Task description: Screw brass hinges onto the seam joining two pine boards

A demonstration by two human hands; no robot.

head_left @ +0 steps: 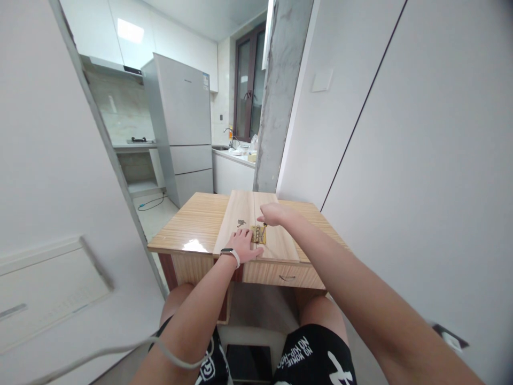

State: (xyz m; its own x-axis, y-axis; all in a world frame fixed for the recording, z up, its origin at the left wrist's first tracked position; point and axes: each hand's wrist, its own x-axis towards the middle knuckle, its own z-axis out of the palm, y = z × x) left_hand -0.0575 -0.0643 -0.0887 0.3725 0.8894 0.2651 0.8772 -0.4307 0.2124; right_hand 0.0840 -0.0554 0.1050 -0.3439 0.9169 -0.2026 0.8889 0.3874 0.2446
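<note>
Two pale wooden boards (234, 214) lie side by side across the desk. A brass-coloured hinge (258, 234) rests over the seam between them. My left hand (243, 245) lies with fingers spread on the left board, its fingertips at the hinge's left edge. Above the hinge's right side, my right hand (273, 214) is closed around a small dark tool, mostly hidden by the fingers, whose thin shaft points down at the hinge. A little pile of dark screws (241, 222) sits on the left board, beyond my left hand.
The wooden desk (192, 216) has a drawer (286, 277) at its front, above my knees. A pale cable (132, 342) crosses my left forearm. Behind the desk stand a grey fridge (184, 107) and a sink counter (234, 168); a white wall rises at the right.
</note>
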